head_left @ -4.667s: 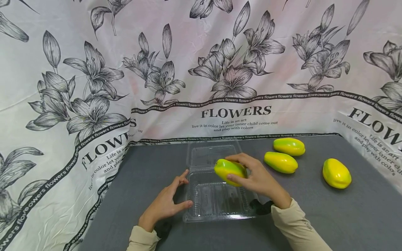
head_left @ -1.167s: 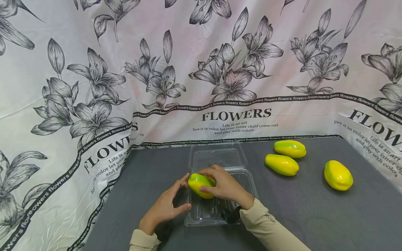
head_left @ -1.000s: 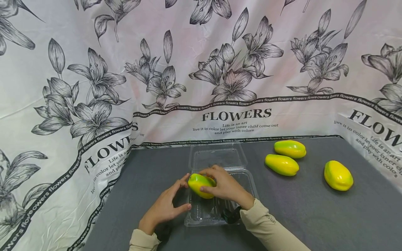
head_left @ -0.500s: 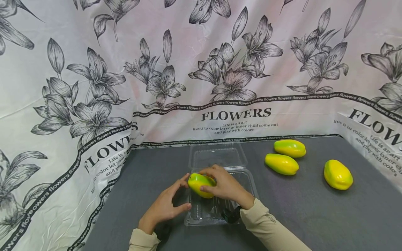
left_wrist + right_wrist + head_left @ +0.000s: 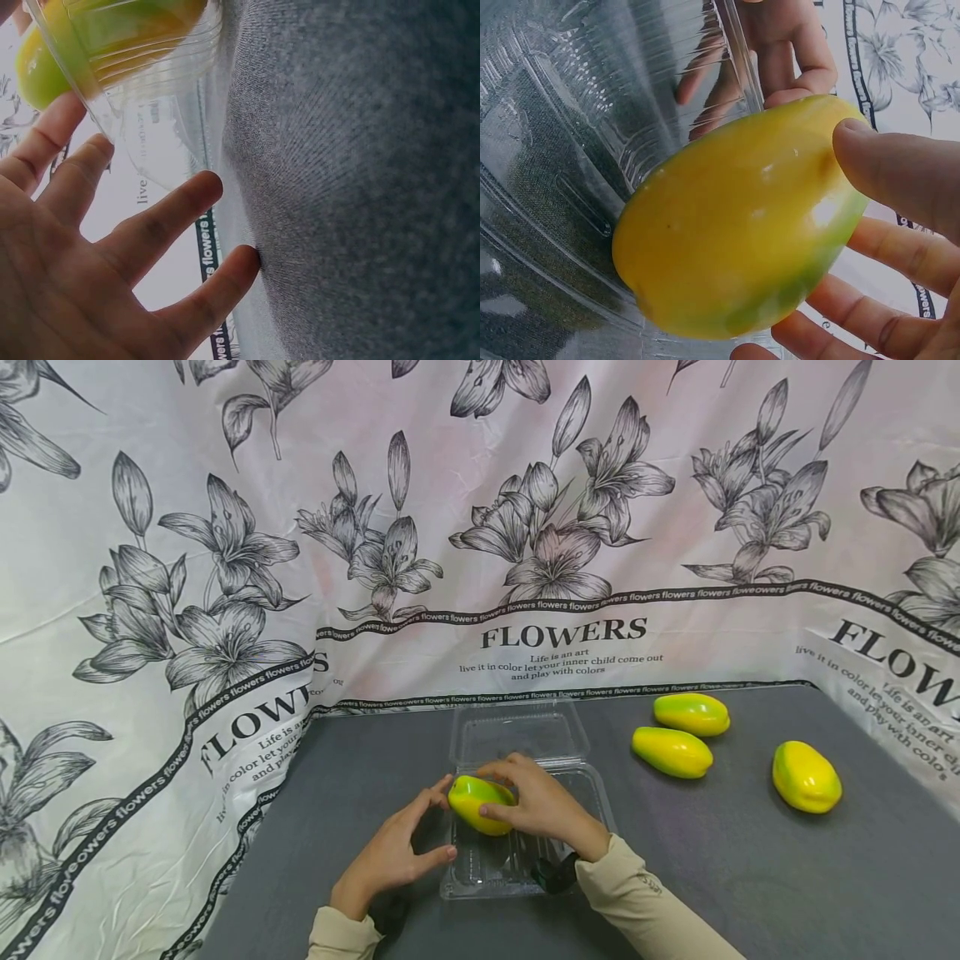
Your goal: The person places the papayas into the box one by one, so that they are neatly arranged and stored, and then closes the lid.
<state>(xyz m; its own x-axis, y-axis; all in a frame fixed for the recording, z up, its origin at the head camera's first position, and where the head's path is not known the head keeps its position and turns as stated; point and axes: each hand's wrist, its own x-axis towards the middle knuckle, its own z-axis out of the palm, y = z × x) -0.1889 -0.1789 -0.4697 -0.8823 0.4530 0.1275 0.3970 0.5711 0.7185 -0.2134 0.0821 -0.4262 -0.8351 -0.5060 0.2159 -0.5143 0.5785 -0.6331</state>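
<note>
In the head view my right hand [image 5: 536, 806] holds a glossy yellow-green papaya [image 5: 476, 806] over the left part of a clear plastic clamshell box [image 5: 600, 802]. The right wrist view shows the thumb on one side of the papaya [image 5: 742, 225] and the fingers on the other, with its lower end inside the box. My left hand [image 5: 393, 852] is at the box's left side, fingers spread and thumb apart. In the left wrist view, fingertips of the left hand [image 5: 97, 247] are right at the box's rim, and one is close to the papaya.
The box's lid [image 5: 517, 735] lies folded back behind its base. Two more papayas lie side by side at the back right, the nearer papaya [image 5: 671, 752] angled, and another papaya [image 5: 806, 777] is farther right. A flower-printed curtain [image 5: 562, 652] borders the grey table [image 5: 315, 793].
Since the earliest frame, my right hand has carried the papaya left and lower, to the box's left side. Over the last second both hands have stayed nearly still.
</note>
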